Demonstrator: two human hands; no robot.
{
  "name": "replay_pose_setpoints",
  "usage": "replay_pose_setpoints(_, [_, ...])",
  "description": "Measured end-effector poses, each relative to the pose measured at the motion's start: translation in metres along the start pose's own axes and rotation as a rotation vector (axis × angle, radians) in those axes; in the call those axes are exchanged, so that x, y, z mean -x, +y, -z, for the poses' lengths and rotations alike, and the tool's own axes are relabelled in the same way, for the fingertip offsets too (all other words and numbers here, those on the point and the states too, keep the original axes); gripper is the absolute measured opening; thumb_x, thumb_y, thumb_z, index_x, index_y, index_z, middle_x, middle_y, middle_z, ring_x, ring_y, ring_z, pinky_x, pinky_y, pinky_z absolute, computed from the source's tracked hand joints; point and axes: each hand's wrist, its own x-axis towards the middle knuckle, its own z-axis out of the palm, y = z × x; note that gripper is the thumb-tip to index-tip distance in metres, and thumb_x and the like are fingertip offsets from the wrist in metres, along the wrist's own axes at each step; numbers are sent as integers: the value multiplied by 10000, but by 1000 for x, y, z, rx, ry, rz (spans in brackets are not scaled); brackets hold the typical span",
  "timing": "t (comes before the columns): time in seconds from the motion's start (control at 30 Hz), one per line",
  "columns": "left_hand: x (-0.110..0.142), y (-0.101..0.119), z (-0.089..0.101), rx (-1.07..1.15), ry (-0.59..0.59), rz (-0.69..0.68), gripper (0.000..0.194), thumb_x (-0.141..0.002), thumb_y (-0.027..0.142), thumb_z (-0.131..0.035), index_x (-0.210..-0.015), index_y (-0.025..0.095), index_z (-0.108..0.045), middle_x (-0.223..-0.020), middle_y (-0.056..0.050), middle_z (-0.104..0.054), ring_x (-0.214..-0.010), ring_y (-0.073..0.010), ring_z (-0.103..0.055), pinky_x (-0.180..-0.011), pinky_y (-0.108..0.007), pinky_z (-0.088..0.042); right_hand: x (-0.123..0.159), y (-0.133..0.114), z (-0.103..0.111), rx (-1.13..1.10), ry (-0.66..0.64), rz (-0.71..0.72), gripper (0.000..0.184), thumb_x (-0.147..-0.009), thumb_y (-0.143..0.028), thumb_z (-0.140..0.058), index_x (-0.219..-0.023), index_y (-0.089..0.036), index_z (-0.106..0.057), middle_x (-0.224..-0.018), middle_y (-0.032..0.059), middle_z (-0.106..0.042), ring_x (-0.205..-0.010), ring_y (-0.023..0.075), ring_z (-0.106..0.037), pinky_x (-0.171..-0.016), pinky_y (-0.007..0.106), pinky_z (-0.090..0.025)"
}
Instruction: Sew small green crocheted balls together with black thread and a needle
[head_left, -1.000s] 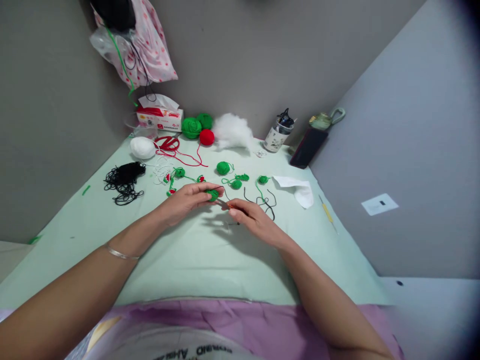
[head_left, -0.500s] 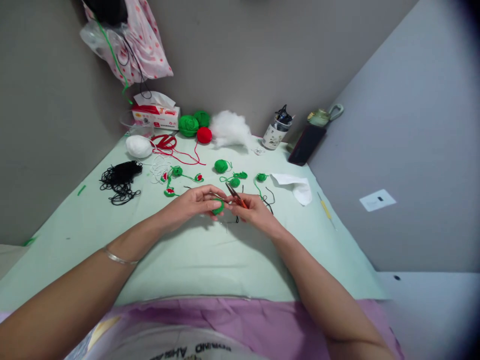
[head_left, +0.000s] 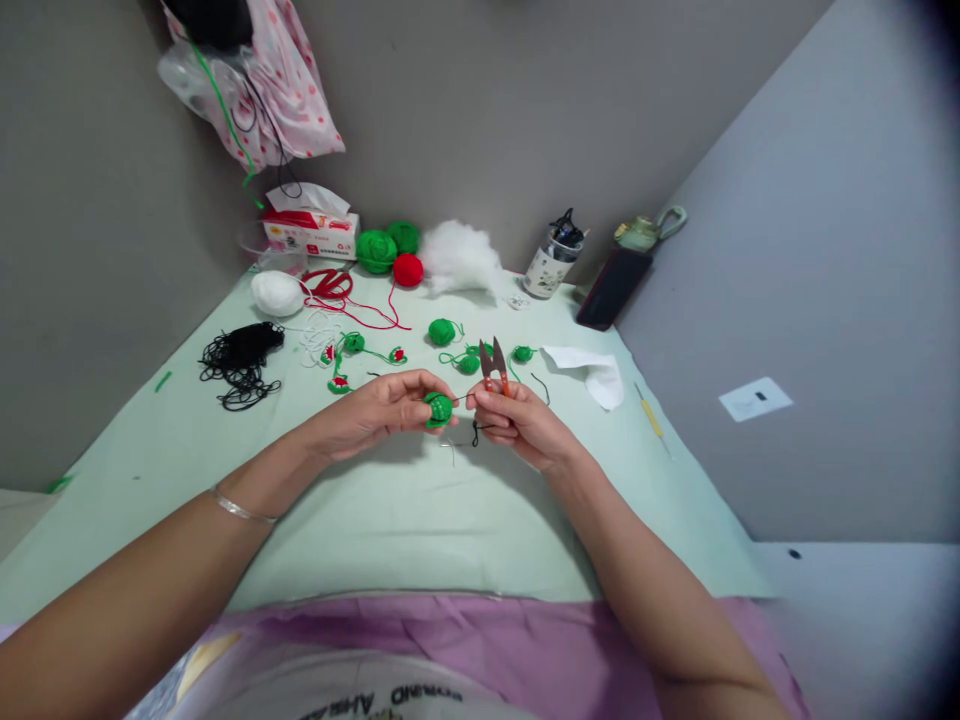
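Observation:
A small green crocheted ball (head_left: 439,409) sits between the thumb and fingers of my left hand (head_left: 390,408), with a dark strand across it. My right hand (head_left: 519,415) grips orange-handled thread snips (head_left: 494,366), their blades apart and pointing up and away from me. From the ball a dark yarn end runs to the pinched fingertips of my right hand. Below them on the cloth lies a knotted bit of black yarn (head_left: 475,434), beside what looks like a thin needle (head_left: 452,446).
Green balls (head_left: 441,332) and small red-and-green crocheted pieces (head_left: 340,384) lie beyond my hands. A black yarn heap (head_left: 241,358) is at left, white stuffing (head_left: 463,258) at the back, a white cloth (head_left: 589,370) and yellow-handled hook (head_left: 651,417) at right.
My right hand has drawn back to the right from the ball. The snips have swung more upright with blades spread, and the ball now shows more fully, with the strand stretched between my hands.

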Motion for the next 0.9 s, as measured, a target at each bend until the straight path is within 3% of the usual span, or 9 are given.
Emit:
replay_pose_setpoints(0.1, [0, 0, 0, -10, -29, -17, 314, -822, 296, -781, -1091, 184, -663, -1043, -64, -729, -959, -165, -673, -893, -294, -476, 1, -1, 0, -5, 9, 3, 238, -859, -388, -721, -836, -158, -666, -553, -96, -229, -489, 57, -153, -426, 194, -141])
replay_pose_setpoints(0.27, [-2, -1, -3, -23, 1, -20, 278, -793, 284, -798, -1013, 164, -676, -912, -33, -715, -817, -141, -658, -809, -287, -485, 0, -6, -4, -2, 116, 40, 266, -799, -379, -773, -756, -164, -621, -551, -103, -218, -477, 48, -134, -423, 195, -138])
replay_pose_setpoints(0.43, [1, 0, -4, -78, -18, -56, 247, -798, 264, -797, -979, 171, -657, -889, -18, -684, -812, -132, -634, -770, -260, -478, -2, -9, -3, -9, 154, 49, 294, -760, -384, -795, -728, -172, -594, -541, -108, -218, -467, 46, -129, -422, 208, -116])
replay_pose_setpoints(0.57, [1, -1, -5, -22, -71, -29, 253, -845, 357, -754, -986, 176, -649, -954, -46, -688, -817, -152, -656, -781, -303, -513, 0, -10, -5, 58, 153, 57, 304, -771, -405, -783, -734, -164, -602, -557, -101, -239, -481, 46, -154, -444, 216, -124])
replay_pose_setpoints(0.7, [0, -2, -8, -19, -40, 34, 236, -876, 380, -713, -850, 153, -657, -990, -81, -710, -790, -155, -650, -719, -303, -539, 3, -11, -12, 143, 173, 80, 314, -771, -431, -774, -739, -159, -621, -549, -97, -253, -486, 52, -182, -459, 230, -134])
replay_pose_setpoints(0.9, [0, -3, -6, -175, -32, 47, 282, -844, 336, -746, -1089, 196, -747, -992, -62, -718, -865, -159, -644, -803, -293, -514, 5, -9, -11, 344, 217, 145, 304, -826, -455, -708, -767, -164, -645, -549, -82, -312, -494, 67, -244, -476, 239, -191])
